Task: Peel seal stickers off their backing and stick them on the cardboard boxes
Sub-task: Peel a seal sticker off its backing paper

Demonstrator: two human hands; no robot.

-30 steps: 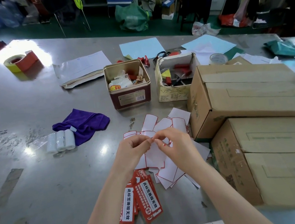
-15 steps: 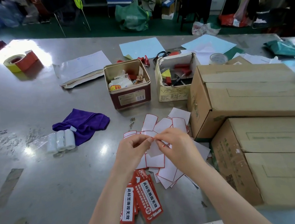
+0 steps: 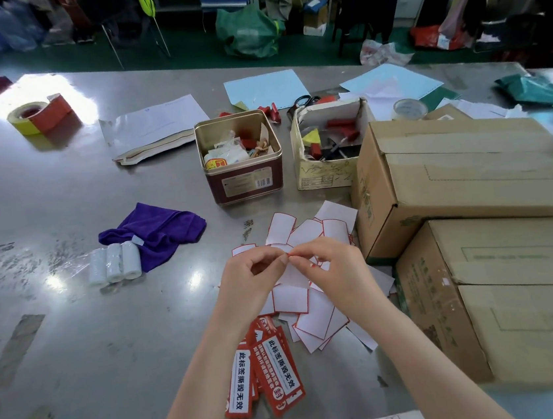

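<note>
Head camera: a person's left hand point(image 3: 253, 275) and right hand point(image 3: 332, 268) meet fingertip to fingertip above a scatter of peeled white backing slips point(image 3: 307, 295) on a metal table point(image 3: 74, 318). Both pinch narrowly on one seal sticker point(image 3: 290, 269), which hangs down and toward the wearer from the grip, its long axis running roughly up and down in the frame. The peel seems to start at that top edge. Two cardboard boxes point(image 3: 470, 170) lie to the right, so the right hand is nearer for sticking. Unpeeled red stickers point(image 3: 272, 368) wait just below the wrists, near the table's front edge.
</note>
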